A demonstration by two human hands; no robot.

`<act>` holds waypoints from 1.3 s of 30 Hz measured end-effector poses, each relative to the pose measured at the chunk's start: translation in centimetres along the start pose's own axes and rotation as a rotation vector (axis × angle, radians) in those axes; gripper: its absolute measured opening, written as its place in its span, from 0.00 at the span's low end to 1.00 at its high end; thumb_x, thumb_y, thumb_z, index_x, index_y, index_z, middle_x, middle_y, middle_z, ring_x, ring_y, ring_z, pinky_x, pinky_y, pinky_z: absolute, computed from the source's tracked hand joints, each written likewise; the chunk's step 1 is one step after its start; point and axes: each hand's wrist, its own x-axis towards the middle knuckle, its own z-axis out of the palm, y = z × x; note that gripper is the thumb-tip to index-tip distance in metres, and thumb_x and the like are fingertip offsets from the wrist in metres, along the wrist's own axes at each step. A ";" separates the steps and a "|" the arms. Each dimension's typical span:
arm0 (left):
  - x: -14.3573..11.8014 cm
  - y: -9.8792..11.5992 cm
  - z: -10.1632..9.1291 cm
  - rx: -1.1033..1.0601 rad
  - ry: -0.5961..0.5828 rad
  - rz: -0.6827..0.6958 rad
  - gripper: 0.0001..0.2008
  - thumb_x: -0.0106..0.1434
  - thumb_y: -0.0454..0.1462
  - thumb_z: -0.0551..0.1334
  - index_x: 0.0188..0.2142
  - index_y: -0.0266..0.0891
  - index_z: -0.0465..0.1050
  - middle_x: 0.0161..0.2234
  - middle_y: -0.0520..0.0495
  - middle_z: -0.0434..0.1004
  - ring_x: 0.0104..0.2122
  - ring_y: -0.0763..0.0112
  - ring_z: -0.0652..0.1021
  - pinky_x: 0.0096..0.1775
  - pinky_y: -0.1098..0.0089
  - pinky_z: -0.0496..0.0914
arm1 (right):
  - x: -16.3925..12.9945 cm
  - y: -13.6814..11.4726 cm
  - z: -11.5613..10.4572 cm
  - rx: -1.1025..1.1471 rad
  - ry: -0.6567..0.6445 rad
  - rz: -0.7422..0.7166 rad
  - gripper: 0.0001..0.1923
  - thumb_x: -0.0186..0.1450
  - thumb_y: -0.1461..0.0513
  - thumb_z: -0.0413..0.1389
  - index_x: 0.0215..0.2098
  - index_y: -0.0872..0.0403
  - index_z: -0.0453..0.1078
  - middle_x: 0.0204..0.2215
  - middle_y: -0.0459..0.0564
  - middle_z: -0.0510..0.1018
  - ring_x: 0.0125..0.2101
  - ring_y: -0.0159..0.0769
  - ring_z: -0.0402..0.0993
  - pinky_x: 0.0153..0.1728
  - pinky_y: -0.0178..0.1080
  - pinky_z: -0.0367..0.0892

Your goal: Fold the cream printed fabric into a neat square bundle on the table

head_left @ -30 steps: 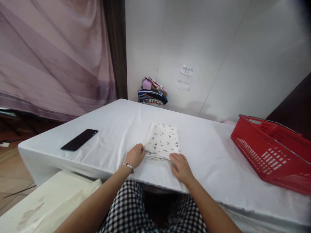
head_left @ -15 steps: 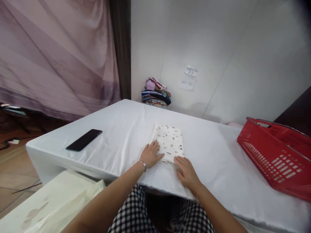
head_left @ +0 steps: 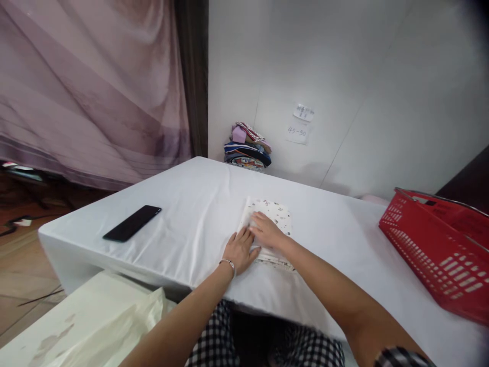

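A folded white cloth with a small scattered print [head_left: 280, 214] lies flat on the white-covered table [head_left: 183, 214], close to its front edge. My left hand [head_left: 240, 251], with a bracelet at the wrist, rests on the cloth's lower left side, fingers stretched out. Across the middle of the cloth lies my right hand [head_left: 266, 230], its fingers extended toward the left edge, just above the left fingertips. Part of the cloth is hidden under both hands and the right forearm. Layered edges of fabric show at its near side.
A black phone [head_left: 132, 223] lies on the table's left. On the right stands a red plastic basket [head_left: 431, 250]. Folded clothes [head_left: 248, 148] are stacked at the back by the wall, near paper notes [head_left: 298, 131]. A pale surface with a plastic bag [head_left: 126, 326] is at lower left.
My right hand has moved from the cloth's lower right corner up and left across it, beside my left hand. The left hand stays nearly in place. The view has shifted slightly.
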 end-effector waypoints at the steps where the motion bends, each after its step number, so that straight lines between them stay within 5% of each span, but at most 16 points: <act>1: 0.0 0.0 0.0 0.000 -0.003 -0.001 0.25 0.64 0.48 0.49 0.56 0.41 0.60 0.59 0.44 0.60 0.60 0.59 0.55 0.56 0.54 0.56 | 1.2 0.1 0.7 -0.019 -0.019 0.017 0.23 0.65 0.57 0.47 0.56 0.57 0.61 0.59 0.56 0.59 0.60 0.42 0.50 0.58 0.46 0.51; 6: 0.0 -0.1 0.2 -0.016 -0.001 -0.007 0.26 0.64 0.49 0.48 0.57 0.40 0.59 0.59 0.44 0.60 0.60 0.59 0.56 0.56 0.55 0.55 | 3.8 1.8 4.0 -0.030 -0.173 0.192 0.29 0.67 0.50 0.40 0.62 0.55 0.49 0.63 0.55 0.48 0.63 0.45 0.39 0.58 0.55 0.41; 10: 0.0 -0.2 0.4 -0.015 0.000 -0.007 0.25 0.64 0.49 0.49 0.56 0.40 0.61 0.58 0.44 0.61 0.60 0.59 0.57 0.56 0.55 0.55 | 3.8 2.9 5.0 0.007 -0.225 0.189 0.30 0.67 0.49 0.38 0.63 0.54 0.48 0.64 0.54 0.47 0.63 0.44 0.39 0.58 0.54 0.40; 17: -0.3 -0.1 0.1 -0.025 -0.001 -0.009 0.26 0.63 0.51 0.49 0.55 0.41 0.63 0.58 0.44 0.61 0.60 0.58 0.56 0.56 0.54 0.55 | 3.5 8.9 2.1 -0.151 -0.047 0.226 0.23 0.65 0.53 0.46 0.57 0.51 0.59 0.61 0.55 0.55 0.61 0.48 0.44 0.56 0.56 0.44; 20: -0.4 -0.3 -0.2 -0.026 -0.049 0.012 0.35 0.57 0.59 0.51 0.57 0.42 0.60 0.59 0.43 0.58 0.60 0.54 0.55 0.56 0.51 0.54 | 2.4 12.9 0.9 -0.180 -0.100 0.448 0.25 0.65 0.54 0.45 0.58 0.53 0.57 0.60 0.57 0.56 0.60 0.49 0.48 0.54 0.55 0.49; 23: -0.6 -0.4 -0.3 0.008 -0.080 0.051 0.38 0.54 0.62 0.52 0.58 0.46 0.58 0.61 0.44 0.56 0.61 0.52 0.53 0.56 0.49 0.52 | 1.5 15.1 0.2 -0.162 -0.178 0.509 0.27 0.65 0.54 0.43 0.59 0.56 0.55 0.60 0.57 0.57 0.59 0.45 0.51 0.54 0.45 0.53; 28: -0.8 -0.9 -0.5 0.079 -0.093 0.180 0.38 0.54 0.62 0.51 0.59 0.46 0.57 0.61 0.42 0.55 0.61 0.53 0.52 0.59 0.47 0.43 | 0.7 15.1 -1.0 -0.186 -0.212 0.536 0.26 0.63 0.52 0.45 0.57 0.52 0.59 0.56 0.56 0.63 0.55 0.46 0.59 0.50 0.43 0.57; 32: 1.9 -2.8 -1.8 0.154 -0.165 0.266 0.31 0.57 0.56 0.55 0.57 0.48 0.60 0.60 0.44 0.57 0.61 0.56 0.52 0.59 0.46 0.37 | -1.0 15.3 -2.8 -0.209 -0.273 0.621 0.25 0.62 0.50 0.45 0.53 0.53 0.64 0.52 0.56 0.67 0.51 0.45 0.63 0.47 0.41 0.59; 36: 6.6 -5.5 -3.4 0.274 -0.225 0.002 0.23 0.57 0.41 0.61 0.53 0.46 0.66 0.59 0.43 0.59 0.61 0.52 0.52 0.58 0.43 0.37 | -4.8 14.9 -4.1 -0.212 -0.271 0.748 0.26 0.64 0.49 0.40 0.45 0.58 0.69 0.45 0.60 0.71 0.45 0.47 0.68 0.40 0.41 0.61; 39: 8.2 -6.2 -3.7 0.218 -0.150 -0.125 0.22 0.58 0.33 0.57 0.52 0.45 0.67 0.59 0.45 0.59 0.61 0.56 0.54 0.59 0.46 0.43 | -8.3 13.1 -4.2 -0.171 -0.239 0.824 0.28 0.64 0.48 0.37 0.42 0.58 0.69 0.43 0.60 0.73 0.43 0.45 0.70 0.36 0.39 0.61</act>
